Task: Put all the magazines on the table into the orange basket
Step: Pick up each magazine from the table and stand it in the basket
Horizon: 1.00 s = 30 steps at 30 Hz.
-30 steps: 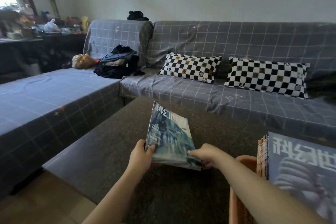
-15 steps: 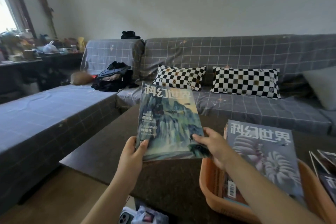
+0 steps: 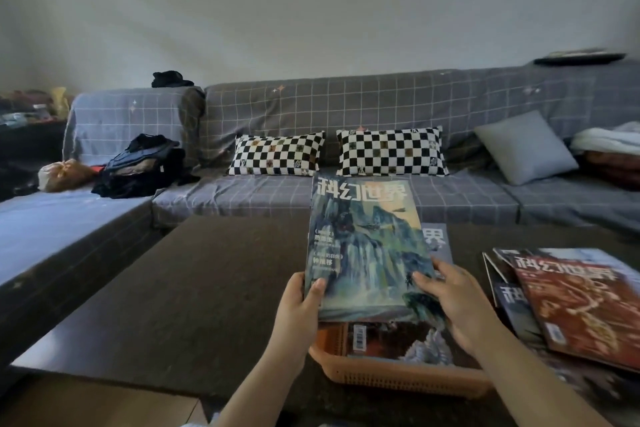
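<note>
Above the orange basket [image 3: 398, 376] we hold a blue-green magazine [image 3: 367, 250] in both hands, its cover facing us and its top edge tipped away toward the sofa [image 3: 381, 107]. Our left hand [image 3: 299, 308] grips the lower left edge, thumb lying on the cover and fingers curled behind. Our right hand [image 3: 450, 302] grasps the lower right corner, thumb on the cover and fingers wrapped round the edge. The magazine hangs clear of the table [image 3: 173, 288], directly over the basket's opening.

The basket sits on the table close to its near edge. Inside it we see magazines already stowed [image 3: 391, 340], one showing a barcode near its lower edge, and a grey cover [image 3: 436, 239] rising behind the held magazine, just beside its right edge. Whether the held magazine touches those below, we cannot tell.

To the right of the basket, a loose pile of magazines [image 3: 526, 305] lies flat on the table, fanned and overlapping, with a red-covered magazine [image 3: 581, 305] on top.

Beyond the table, the sofa wears a grey checked cover. Two black-and-white chequered cushions [image 3: 277, 154] lean against its back, a plain grey cushion [image 3: 523, 146] stands tilted further right, and a heap of dark clothes [image 3: 142, 166] rests on the left seat.
</note>
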Motion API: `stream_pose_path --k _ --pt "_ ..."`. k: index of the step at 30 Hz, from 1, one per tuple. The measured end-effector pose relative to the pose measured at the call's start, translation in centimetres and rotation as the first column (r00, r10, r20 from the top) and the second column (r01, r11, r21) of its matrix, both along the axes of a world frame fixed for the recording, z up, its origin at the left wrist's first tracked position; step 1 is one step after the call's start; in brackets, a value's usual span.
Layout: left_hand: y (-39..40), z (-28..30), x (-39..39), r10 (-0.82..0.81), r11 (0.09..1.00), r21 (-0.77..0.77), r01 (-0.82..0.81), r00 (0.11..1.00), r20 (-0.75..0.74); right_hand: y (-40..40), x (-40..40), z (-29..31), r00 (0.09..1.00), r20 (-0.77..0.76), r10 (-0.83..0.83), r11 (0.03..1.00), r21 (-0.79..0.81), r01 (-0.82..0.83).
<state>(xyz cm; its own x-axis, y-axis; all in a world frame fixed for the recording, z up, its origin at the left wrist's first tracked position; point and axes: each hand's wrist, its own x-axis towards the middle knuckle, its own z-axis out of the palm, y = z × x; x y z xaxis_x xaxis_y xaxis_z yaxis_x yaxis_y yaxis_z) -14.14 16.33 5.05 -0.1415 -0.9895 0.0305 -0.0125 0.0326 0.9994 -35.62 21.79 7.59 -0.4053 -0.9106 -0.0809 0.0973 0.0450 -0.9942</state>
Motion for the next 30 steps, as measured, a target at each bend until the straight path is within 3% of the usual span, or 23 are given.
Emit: stream_pose_path --k 5,8,12,17,21,26,30 --pt "0.4 -1.2 -4.0 -0.094 0.995 0.030 0.093 0.995 0.039 1.7 -3.4 -1.8 0.995 -0.082 -0.060 0.998 0.026 0.062" --pt "0.5 -2.2 -5.2 -0.054 0.997 -0.034 0.067 0.952 0.300 2.4 -4.4 -2.4 0.974 -0.223 -0.033 0.999 0.030 0.041" --pt "0.3 -2.2 -5.4 0.016 0.992 -0.121 0.045 0.889 0.458 2.5 -5.1 -3.5 0.859 -0.512 0.001 0.983 0.157 0.092" --pt "-0.6 -2.9 -5.3 0.052 0.989 -0.147 0.037 0.829 0.557 2.5 -4.6 -4.6 0.757 -0.653 -0.016 0.969 0.176 0.172" --pt "-0.3 -3.1 -5.4 0.105 0.982 -0.189 0.006 0.813 0.572 2.5 -4.2 -5.1 0.656 -0.754 -0.032 0.947 0.188 0.262" --pt "-0.4 -3.3 -5.4 0.124 0.986 -0.161 -0.034 0.800 0.587 2.2 -4.2 -4.9 0.732 -0.679 0.049 0.953 0.250 0.169" --pt "-0.3 -3.3 -5.2 0.073 0.995 -0.097 -0.030 0.874 0.481 2.1 -4.4 -5.4 0.722 -0.691 0.038 0.949 0.252 0.192"
